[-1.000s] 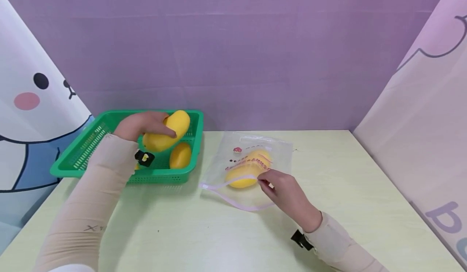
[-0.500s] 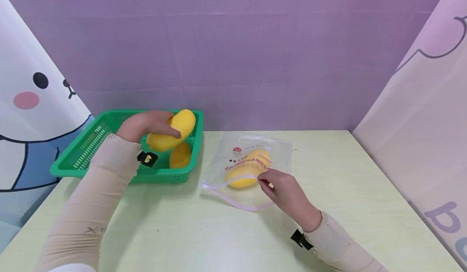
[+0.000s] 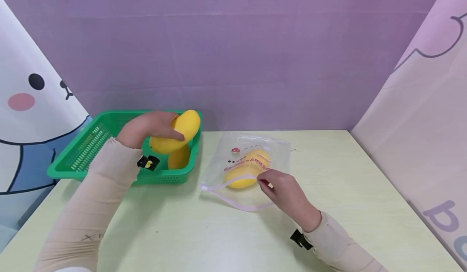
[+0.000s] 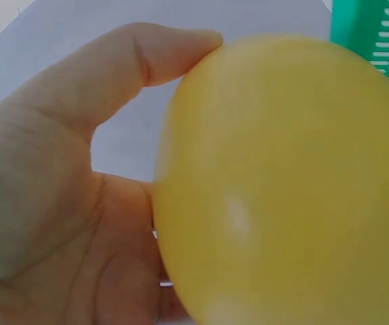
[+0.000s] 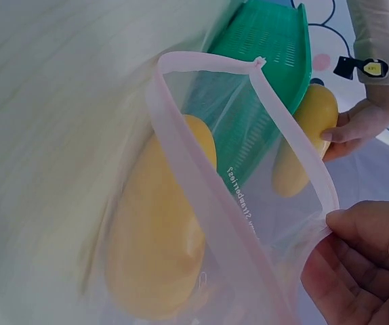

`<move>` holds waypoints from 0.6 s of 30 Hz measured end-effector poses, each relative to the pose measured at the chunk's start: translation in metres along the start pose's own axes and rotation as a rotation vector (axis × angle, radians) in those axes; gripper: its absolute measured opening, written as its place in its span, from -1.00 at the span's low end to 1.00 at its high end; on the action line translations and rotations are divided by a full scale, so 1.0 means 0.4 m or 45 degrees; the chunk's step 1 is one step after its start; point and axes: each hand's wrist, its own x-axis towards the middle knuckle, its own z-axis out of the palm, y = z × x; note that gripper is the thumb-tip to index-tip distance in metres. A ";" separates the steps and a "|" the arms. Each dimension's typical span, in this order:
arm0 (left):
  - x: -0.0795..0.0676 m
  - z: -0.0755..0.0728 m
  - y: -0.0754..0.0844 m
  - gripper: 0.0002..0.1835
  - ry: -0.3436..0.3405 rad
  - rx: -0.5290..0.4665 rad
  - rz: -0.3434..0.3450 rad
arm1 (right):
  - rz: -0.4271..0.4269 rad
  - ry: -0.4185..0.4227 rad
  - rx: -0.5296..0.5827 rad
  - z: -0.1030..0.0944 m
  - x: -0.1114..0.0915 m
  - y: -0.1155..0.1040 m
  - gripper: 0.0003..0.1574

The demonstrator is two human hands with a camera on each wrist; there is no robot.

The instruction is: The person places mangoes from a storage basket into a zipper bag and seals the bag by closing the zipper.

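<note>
A pale green table (image 3: 226,239) fills the lower part of the head view, closed in by a purple backdrop (image 3: 233,53) and cartoon-printed panels at both sides. At its far left stands a green slotted plastic basket (image 3: 87,148), its rim also showing at the top right corner of the left wrist view. Just right of the basket lies a clear zip bag (image 3: 255,150) with a pink zip strip and small red printing; its mouth faces the near edge of the table and gapes wide, as the right wrist view shows. Inside the bag lies one yellow mango (image 3: 246,170), resting on its side near the mouth. The left hand (image 3: 147,127), in a beige sleeve, holds a second yellow mango (image 3: 176,132) lifted above the right end of the basket, over its rim; the thumb presses against the fruit's near side and the fingers curl round its far side, the palm cupping it in the left wrist view. Below that fruit a third mango (image 3: 178,158) lies in the basket's right corner, partly hidden. The right hand (image 3: 286,195) rests on the table at the bag's mouth, its thumb and fingertips pinching the upper pink zip strip and holding that lip raised off the lower one. A small black clip with a yellow mark (image 3: 147,163) sits at the left wrist.
</note>
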 end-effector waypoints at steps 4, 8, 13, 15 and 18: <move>-0.010 0.001 0.014 -0.27 0.009 0.011 0.019 | -0.009 0.007 0.002 0.000 0.000 -0.001 -0.83; -0.017 0.003 0.029 -0.31 0.014 0.038 0.045 | -0.028 0.015 0.010 0.000 -0.001 -0.001 -0.82; -0.028 0.008 0.050 -0.34 0.040 0.084 0.081 | -0.036 0.015 0.016 0.001 0.000 -0.002 -0.83; -0.033 0.010 0.059 -0.33 0.053 0.095 0.088 | -0.031 0.010 0.015 0.000 0.001 -0.003 -0.83; -0.040 0.013 0.068 -0.33 0.067 0.102 0.099 | -0.021 0.004 0.014 0.000 0.002 -0.004 -0.83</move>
